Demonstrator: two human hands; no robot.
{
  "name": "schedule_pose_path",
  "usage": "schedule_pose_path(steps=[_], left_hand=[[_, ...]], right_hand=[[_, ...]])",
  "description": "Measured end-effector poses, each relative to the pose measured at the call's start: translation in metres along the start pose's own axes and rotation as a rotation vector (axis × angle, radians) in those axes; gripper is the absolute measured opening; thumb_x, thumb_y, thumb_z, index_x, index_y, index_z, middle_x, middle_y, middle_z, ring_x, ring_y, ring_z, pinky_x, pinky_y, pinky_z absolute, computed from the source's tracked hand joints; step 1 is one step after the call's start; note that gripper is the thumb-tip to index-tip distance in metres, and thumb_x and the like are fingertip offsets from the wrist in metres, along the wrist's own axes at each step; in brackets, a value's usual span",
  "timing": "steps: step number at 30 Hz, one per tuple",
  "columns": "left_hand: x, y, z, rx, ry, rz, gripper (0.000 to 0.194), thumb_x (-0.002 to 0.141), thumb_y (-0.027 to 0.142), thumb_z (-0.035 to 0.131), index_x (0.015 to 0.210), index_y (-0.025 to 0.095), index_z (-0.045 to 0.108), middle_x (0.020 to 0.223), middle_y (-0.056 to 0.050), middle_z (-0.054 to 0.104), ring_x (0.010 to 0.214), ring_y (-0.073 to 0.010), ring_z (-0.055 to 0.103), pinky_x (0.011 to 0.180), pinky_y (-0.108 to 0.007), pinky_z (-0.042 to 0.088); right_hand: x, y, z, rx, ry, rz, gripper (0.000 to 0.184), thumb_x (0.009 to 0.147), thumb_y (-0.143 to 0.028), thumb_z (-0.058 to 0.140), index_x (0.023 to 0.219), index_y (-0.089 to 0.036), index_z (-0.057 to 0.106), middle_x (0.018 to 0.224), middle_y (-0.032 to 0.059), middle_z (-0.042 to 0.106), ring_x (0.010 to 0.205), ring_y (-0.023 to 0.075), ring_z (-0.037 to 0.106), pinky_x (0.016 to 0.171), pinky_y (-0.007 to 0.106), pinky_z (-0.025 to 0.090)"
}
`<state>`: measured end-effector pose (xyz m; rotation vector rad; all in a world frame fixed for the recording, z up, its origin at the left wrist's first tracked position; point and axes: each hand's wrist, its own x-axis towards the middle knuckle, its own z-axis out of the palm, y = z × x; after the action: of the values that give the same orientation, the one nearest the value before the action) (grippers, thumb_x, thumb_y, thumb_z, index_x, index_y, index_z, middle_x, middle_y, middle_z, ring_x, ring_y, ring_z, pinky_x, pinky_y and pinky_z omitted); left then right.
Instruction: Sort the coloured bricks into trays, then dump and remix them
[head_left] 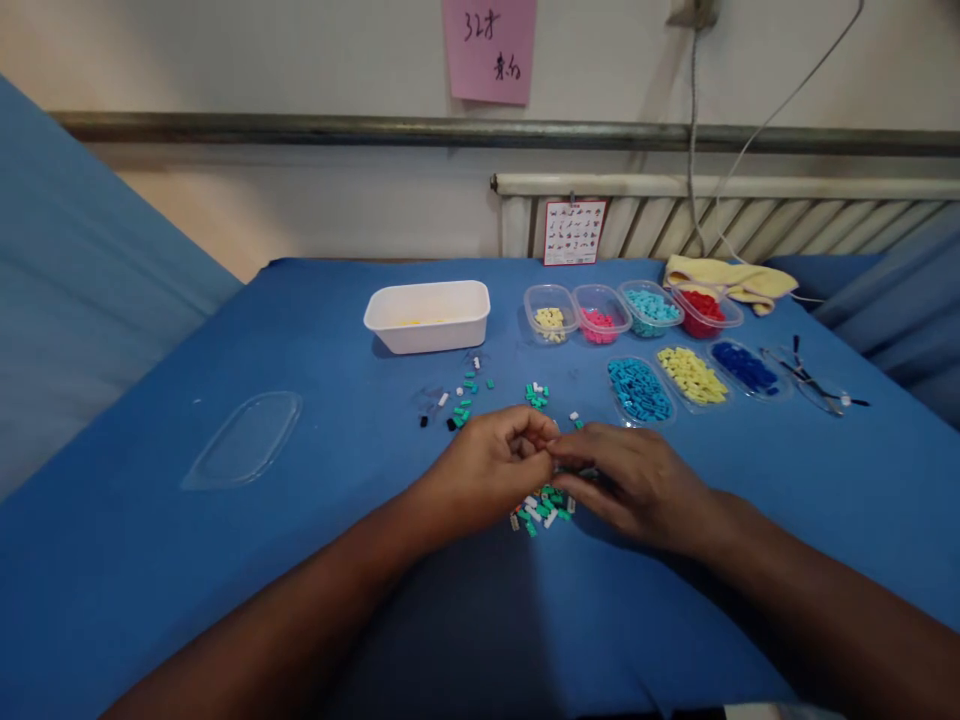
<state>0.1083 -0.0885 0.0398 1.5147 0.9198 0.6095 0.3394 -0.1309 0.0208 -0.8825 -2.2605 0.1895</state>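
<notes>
My left hand (499, 455) and right hand (637, 480) meet, holding what I can't tell; loose pieces (550, 507) remain before the white tub (435, 336), boxed pieces (691, 376) rightward.

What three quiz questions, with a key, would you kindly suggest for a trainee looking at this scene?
1. Which colour is inside the back row's rightmost tub: A pink, B red, C cream?
2. True or false: the left hand and right hand are close together, near loose pieces.
3. Fill the gap: in the picture, the clear lid lies to the (blank) of the white container.
Key: 1 B; 2 true; 3 left.
</notes>
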Motion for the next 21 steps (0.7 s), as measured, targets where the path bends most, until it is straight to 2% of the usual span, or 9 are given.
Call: schedule_pose_path(steps=[2,4,9,15,21], left_hand=[[-0.001,0.002,0.007,-0.153,-0.023,-0.076,0.021,0.085,0.033,0.08,0.096,0.018,0.07,0.073,0.003,0.066,0.065,-0.0107,0.059,0.061,-0.023,0.044],[0.001,0.0,0.007,-0.246,-0.012,-0.114,0.029,0.079,0.035,0.087,0.094,0.018,0.07,0.075,0.001,0.071,0.068,-0.0109,0.063,0.065,-0.023,0.047],[0.006,-0.008,0.001,-0.369,0.016,-0.155,0.04,0.073,0.042,0.098,0.093,0.017,0.074,0.083,-0.003,0.078,0.077,-0.0131,0.071,0.075,-0.026,0.055],[0.006,-0.01,0.006,-0.423,0.026,-0.128,0.039,0.072,0.037,0.099,0.093,0.019,0.071,0.081,-0.001,0.078,0.079,-0.0142,0.075,0.08,-0.028,0.058],[0.005,-0.012,0.011,-0.369,0.04,-0.101,0.035,0.075,0.032,0.094,0.098,0.019,0.071,0.08,0.0,0.075,0.075,-0.0135,0.073,0.073,-0.026,0.055]], right_hand=[[0.002,-0.003,0.002,0.005,0.036,0.007,0.016,0.111,-0.029,0.069,0.126,-0.024,0.066,0.094,0.0044,0.079,0.078,0.0192,0.074,0.068,0.032,0.059],[0.003,-0.002,0.002,0.027,0.055,0.024,0.013,0.112,-0.028,0.068,0.125,-0.025,0.067,0.098,0.0049,0.079,0.083,0.0194,0.075,0.073,0.032,0.061],[0.003,0.001,0.003,0.078,0.093,0.056,0.015,0.112,-0.022,0.067,0.126,-0.026,0.068,0.104,0.0062,0.08,0.092,0.02,0.077,0.08,0.034,0.065],[0.002,0.002,0.004,0.197,0.124,0.12,0.018,0.109,-0.021,0.069,0.126,-0.028,0.071,0.11,0.007,0.08,0.099,0.0211,0.079,0.083,0.036,0.066],[0.006,-0.001,0.002,0.282,0.139,0.199,0.014,0.106,-0.022,0.072,0.118,-0.028,0.075,0.102,0.0046,0.08,0.091,0.0203,0.076,0.078,0.035,0.063]])
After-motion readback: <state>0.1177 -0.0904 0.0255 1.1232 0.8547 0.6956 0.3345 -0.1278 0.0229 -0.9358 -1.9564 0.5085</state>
